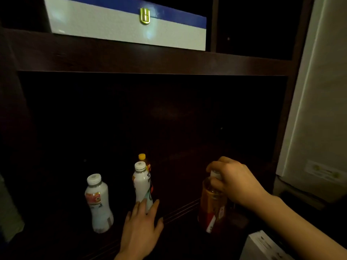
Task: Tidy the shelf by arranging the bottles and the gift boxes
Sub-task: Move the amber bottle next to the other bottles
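In the dark lower shelf stand two white bottles: one at the left and one in the middle. Behind the middle one an orange-capped bottle peeks out. My left hand reaches with spread fingers, its fingertips touching the base of the middle white bottle. My right hand grips the cap of an amber bottle with a red and white label, upright at the right. A white and blue gift box with a gold clasp sits on the upper shelf.
A dark wooden shelf board separates the two levels. A pale wall or panel borders the right side. A white box corner shows at the bottom right, under my right arm.
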